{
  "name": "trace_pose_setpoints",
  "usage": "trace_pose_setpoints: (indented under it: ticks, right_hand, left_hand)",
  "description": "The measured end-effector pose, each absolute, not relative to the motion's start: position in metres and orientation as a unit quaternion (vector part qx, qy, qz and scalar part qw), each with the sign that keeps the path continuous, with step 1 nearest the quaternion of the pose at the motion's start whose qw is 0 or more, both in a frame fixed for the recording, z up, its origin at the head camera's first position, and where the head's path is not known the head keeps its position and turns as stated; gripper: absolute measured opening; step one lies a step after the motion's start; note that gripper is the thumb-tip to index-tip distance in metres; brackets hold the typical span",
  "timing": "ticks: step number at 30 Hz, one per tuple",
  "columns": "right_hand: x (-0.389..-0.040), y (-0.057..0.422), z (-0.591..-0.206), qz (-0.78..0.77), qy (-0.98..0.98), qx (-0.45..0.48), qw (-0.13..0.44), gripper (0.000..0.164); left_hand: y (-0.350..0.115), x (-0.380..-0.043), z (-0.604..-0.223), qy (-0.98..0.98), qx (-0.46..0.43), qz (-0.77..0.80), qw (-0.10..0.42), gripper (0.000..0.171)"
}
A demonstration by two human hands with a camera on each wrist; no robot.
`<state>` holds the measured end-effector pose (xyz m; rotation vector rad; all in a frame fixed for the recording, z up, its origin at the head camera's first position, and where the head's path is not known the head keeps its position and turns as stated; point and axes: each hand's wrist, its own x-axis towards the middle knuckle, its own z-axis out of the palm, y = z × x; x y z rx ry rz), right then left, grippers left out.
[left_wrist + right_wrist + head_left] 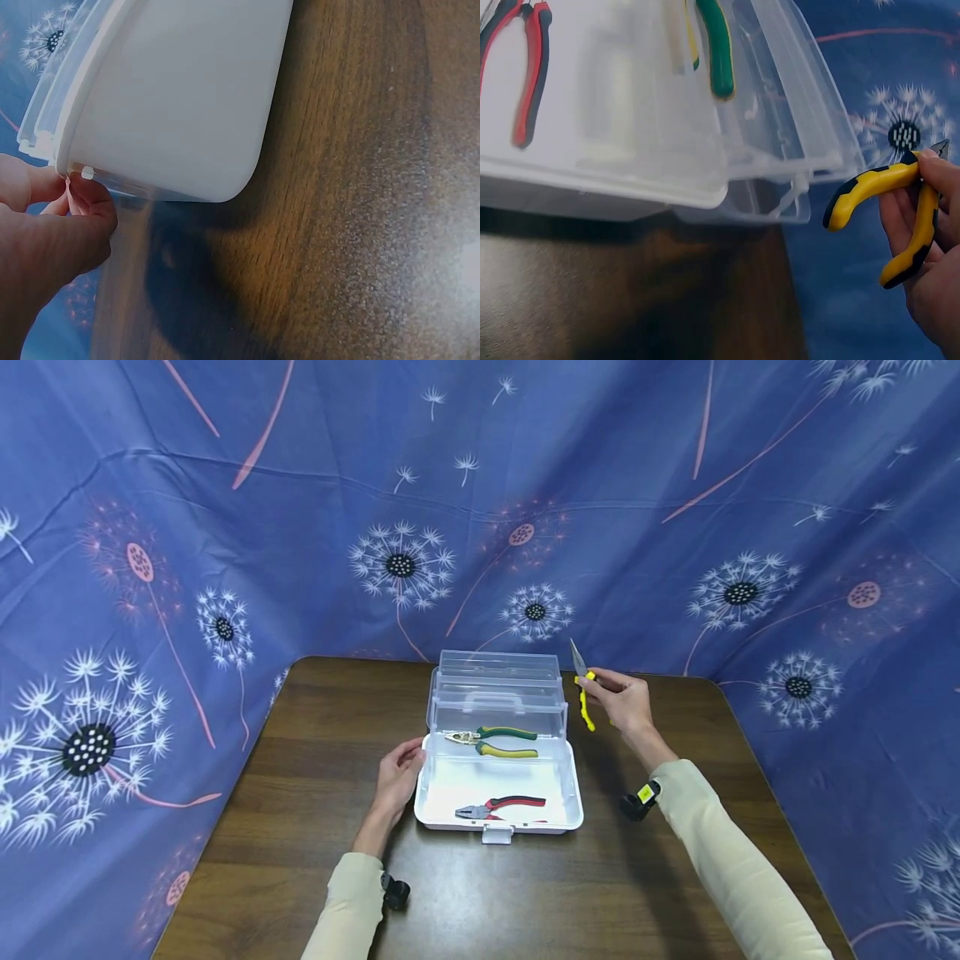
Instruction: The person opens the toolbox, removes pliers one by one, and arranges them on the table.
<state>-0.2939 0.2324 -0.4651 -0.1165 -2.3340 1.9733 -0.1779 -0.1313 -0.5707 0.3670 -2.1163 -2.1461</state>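
Note:
My right hand (628, 700) grips needle-nose pliers (877, 184) with yellow and black handles near the pivot, their pointed tip up, beside the toolbox's back right. At the left side of the white toolbox (180, 90), my left hand (399, 777) pinches the rim near the back corner with thumb and fingers. Combination pliers with green and yellow handles (507, 733) lie in the clear raised tray (551, 745). Pliers with red and black handles (517, 802) rest on the white floor of the box, near its front wall.
The toolbox stands on a dark wooden table (315, 760), with its clear lid (498, 665) raised at the back and its front latch (497, 835) hanging down. A blue dandelion-print cloth (637, 460) hangs behind the table and along both sides.

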Motion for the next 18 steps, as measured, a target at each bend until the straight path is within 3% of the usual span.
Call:
trace_pose_setpoints:
  ticks: [10, 18]
  right_hand:
    - [-0.269, 0.254, -0.476, 0.696, -0.713, -0.076, 0.047, 0.042]
    - [-0.260, 0.278, -0.528, 0.703, -0.701, -0.114, 0.041, 0.050]
  left_hand:
    - [-0.129, -0.171, -0.550, -0.685, 0.113, -0.718, 0.037, 0.033]
    - [-0.127, -0.164, -0.532, -0.696, 0.112, -0.708, 0.037, 0.032]
